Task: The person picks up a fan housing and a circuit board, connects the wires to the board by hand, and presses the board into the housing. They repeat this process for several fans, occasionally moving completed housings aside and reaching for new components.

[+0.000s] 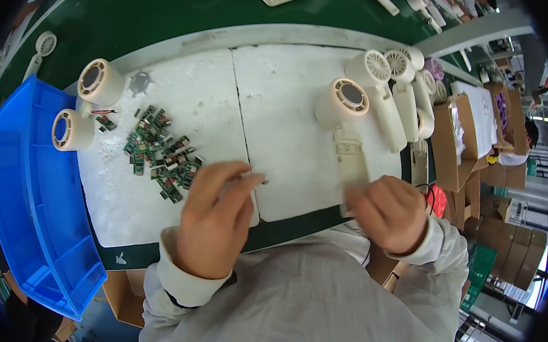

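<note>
My left hand (213, 221) hovers over the front of the white foam mat (281, 94), fingers pinched on a thin metal tool (257, 180) that sticks out to the right. My right hand (388, 212) grips the lower handle of a cream handheld fan body (346, 124) lying on the mat, its round head pointing away from me. A pile of several small green circuit boards (161, 152) lies just beyond my left hand.
Two cream fan heads (85, 101) sit at the mat's left corner beside a blue plastic bin (31, 194). Several finished cream fans (402, 92) lean at the right. Cardboard boxes (456, 145) stand further right. A green conveyor (167, 13) runs behind, carrying more fans.
</note>
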The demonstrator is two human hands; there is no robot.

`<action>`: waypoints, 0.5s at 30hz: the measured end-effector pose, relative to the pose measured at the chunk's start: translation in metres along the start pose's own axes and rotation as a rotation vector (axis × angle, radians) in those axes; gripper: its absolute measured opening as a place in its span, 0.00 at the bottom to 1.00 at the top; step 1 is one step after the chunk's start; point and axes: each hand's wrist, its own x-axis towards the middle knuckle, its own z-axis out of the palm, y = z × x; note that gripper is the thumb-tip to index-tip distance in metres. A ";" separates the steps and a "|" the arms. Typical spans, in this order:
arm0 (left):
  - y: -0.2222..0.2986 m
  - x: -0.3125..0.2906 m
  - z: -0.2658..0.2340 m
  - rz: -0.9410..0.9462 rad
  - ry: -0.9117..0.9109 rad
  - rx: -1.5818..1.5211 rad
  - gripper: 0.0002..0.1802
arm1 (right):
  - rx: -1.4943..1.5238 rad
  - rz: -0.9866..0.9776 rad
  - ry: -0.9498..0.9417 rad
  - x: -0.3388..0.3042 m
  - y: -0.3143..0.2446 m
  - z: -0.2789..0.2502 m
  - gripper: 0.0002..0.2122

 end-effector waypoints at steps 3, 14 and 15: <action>0.007 0.006 -0.003 0.032 0.054 0.074 0.21 | 0.196 0.009 0.128 0.000 -0.014 0.025 0.18; 0.027 -0.009 0.020 0.037 -0.214 -0.368 0.17 | 0.356 0.041 0.185 0.028 0.014 0.056 0.18; 0.029 -0.011 0.028 0.046 -0.194 -0.400 0.17 | 0.356 0.034 0.187 0.028 0.016 0.057 0.18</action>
